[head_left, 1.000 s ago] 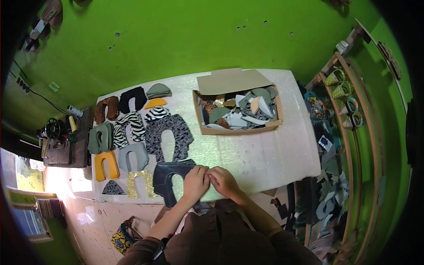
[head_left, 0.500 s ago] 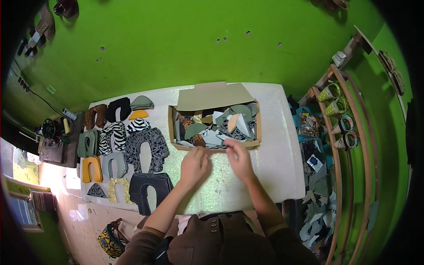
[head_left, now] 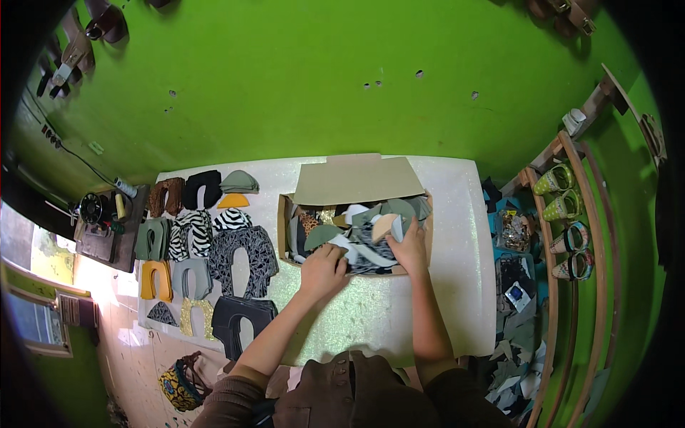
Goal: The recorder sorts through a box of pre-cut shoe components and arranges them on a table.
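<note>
A cardboard box [head_left: 284,246] full of cut fabric and leather-like pieces stands on the table, its lid flap [head_left: 357,182] raised at the back. My left hand [head_left: 325,271] is at the box's front edge, fingers bent inward over the scraps; what lies beneath them is hidden. My right hand [head_left: 409,251] reaches into the right part of the box, thumb and fingers apart, touching the pieces. Near it are a cream half-round piece [head_left: 383,227] and a pale strip [head_left: 371,255]. A green half-round piece [head_left: 322,235] lies farther left.
Stacks of horseshoe-shaped pieces cover the table's left side, including zebra print [head_left: 191,235], black [head_left: 232,321] and mustard [head_left: 155,279]. A small machine [head_left: 93,208] stands beyond the left edge. A wooden rack [head_left: 546,257] with shoes and bins of scraps [head_left: 517,285] stand at right.
Both hands have moved from just before the box onto it, the right one deeper among the pieces. Some pieces near the front have shifted. The whole view has tilted, so the table sits lower.
</note>
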The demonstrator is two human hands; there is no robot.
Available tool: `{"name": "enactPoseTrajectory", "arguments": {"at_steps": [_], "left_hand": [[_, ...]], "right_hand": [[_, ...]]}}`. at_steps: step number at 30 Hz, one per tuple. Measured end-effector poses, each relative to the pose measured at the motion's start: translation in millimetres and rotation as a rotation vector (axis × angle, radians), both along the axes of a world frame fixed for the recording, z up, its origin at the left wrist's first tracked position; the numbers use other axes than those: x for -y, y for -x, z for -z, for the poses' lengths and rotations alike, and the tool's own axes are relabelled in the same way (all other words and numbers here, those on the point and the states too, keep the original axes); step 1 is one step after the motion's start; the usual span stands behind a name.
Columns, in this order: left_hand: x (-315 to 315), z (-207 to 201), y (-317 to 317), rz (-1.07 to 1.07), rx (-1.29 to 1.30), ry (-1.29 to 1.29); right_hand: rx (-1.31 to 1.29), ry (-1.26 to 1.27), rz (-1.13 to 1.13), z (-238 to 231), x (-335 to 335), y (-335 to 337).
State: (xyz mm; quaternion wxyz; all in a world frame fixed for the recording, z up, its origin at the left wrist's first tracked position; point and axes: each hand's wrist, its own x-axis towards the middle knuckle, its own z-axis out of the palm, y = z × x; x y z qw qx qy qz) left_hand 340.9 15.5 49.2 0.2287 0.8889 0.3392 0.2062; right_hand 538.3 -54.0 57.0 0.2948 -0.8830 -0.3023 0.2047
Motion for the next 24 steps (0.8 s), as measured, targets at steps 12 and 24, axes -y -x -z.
{"name": "enactPoseTrajectory", "arguments": {"at_steps": [12,24], "left_hand": [[-21.8,-1.8,0.6,-0.225,0.370,0.256],[-18.9,-27.3,-4.2,-0.225,0.214,-0.100]], "right_hand": [[0.059,-0.093,-0.223,-12.5,-22.9,58.8],[-0.032,-0.306,-0.801,-6.4,-25.0,82.8]]}}
